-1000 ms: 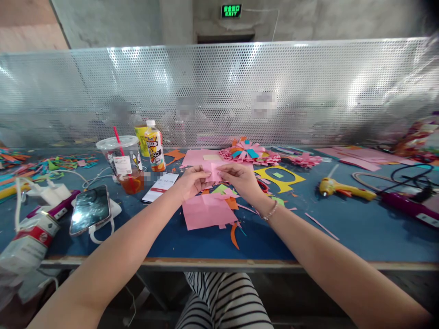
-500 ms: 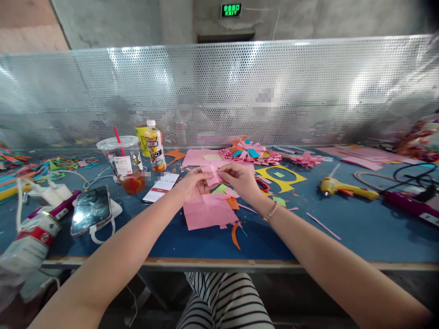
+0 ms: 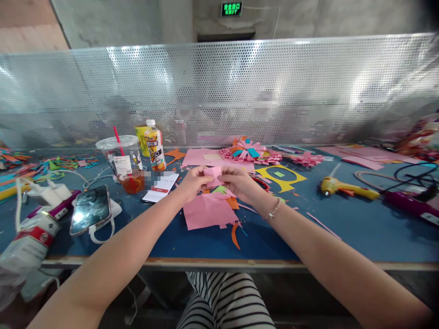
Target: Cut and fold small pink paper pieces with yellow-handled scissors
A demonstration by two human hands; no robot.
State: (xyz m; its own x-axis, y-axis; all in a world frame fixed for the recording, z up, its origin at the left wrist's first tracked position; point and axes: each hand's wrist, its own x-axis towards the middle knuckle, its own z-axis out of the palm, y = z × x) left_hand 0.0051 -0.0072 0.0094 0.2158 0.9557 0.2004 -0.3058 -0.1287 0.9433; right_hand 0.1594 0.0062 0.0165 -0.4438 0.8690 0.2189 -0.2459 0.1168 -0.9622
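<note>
A small piece of pink paper (image 3: 213, 173) is held up between my two hands, above the blue table. My left hand (image 3: 195, 183) pinches its left side between thumb and fingers. On the right side, the fingers of my right hand (image 3: 236, 180) grip the same piece. Below them lies a larger pink sheet (image 3: 209, 212), with green and orange scraps by its upper right edge. A curved orange scrap (image 3: 235, 236) rests near the sheet's lower right corner.
On the left are a lidded cup (image 3: 128, 167), a bottle (image 3: 156, 148), a lit phone (image 3: 163, 186) and another phone (image 3: 92, 208). Fringed pink paper (image 3: 248, 153) lies behind my hands; a yellow cutout (image 3: 264, 172) and yellow glue gun (image 3: 346, 187) are right.
The small pink piece now looks flatter and squarer between my fingers. My right hand has shifted slightly, its fingers now lower beside the paper.
</note>
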